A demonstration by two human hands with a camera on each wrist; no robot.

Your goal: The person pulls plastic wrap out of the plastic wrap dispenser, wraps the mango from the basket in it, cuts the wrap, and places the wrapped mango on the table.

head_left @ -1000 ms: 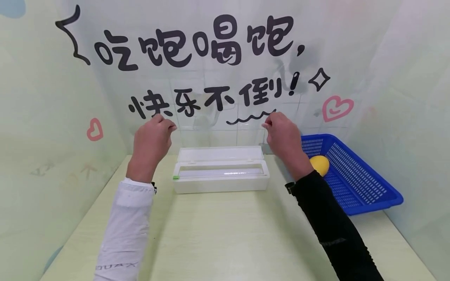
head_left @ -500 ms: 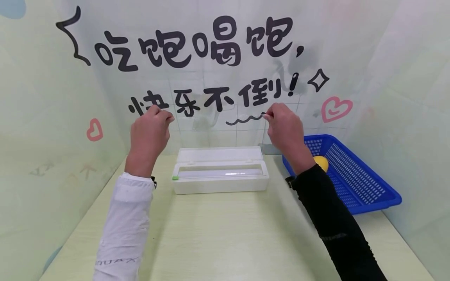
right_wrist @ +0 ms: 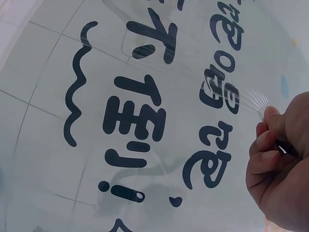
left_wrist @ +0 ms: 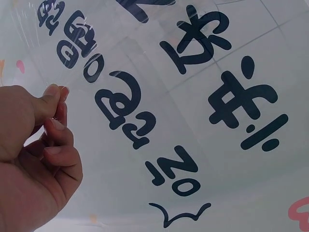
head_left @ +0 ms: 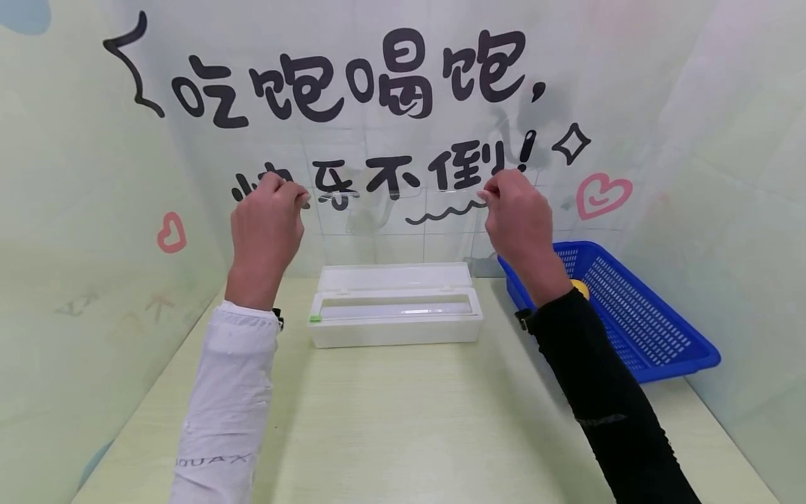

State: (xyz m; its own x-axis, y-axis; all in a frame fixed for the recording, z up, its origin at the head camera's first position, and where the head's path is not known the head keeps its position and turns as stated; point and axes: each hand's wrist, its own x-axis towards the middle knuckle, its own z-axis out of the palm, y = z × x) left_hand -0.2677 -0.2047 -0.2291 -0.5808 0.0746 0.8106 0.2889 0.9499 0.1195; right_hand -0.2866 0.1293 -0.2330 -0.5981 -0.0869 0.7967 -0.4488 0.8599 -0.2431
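Observation:
A clear sheet of cling film [right_wrist: 253, 99] stretches between my two raised hands, its gathered creases fanning out from the fingertips in the wrist views. My left hand [head_left: 267, 224] pinches the left end between thumb and forefinger, the other fingers curled. At the right end, my right hand [head_left: 519, 220] pinches it the same way. Below and beyond the hands, a white cling film dispenser [head_left: 397, 334] stands on the table with its lid [head_left: 393, 276] tilted back. A film roll [head_left: 390, 310] shows in its slot, and a small green piece [head_left: 315, 318] sits at its left end.
A blue perforated basket [head_left: 655, 315] stands at the right, behind my right forearm. In it lies a yellow rounded object [head_left: 582, 288], mostly hidden by my wrist. The pale table [head_left: 390, 420] meets a printed backdrop [head_left: 390, 245] with black lettering at the back.
Both hands have risen steadily, still pinching the film. My right hand has also drifted a little to the right, and my wrist now hides more of the yellow object. The dispenser stays put.

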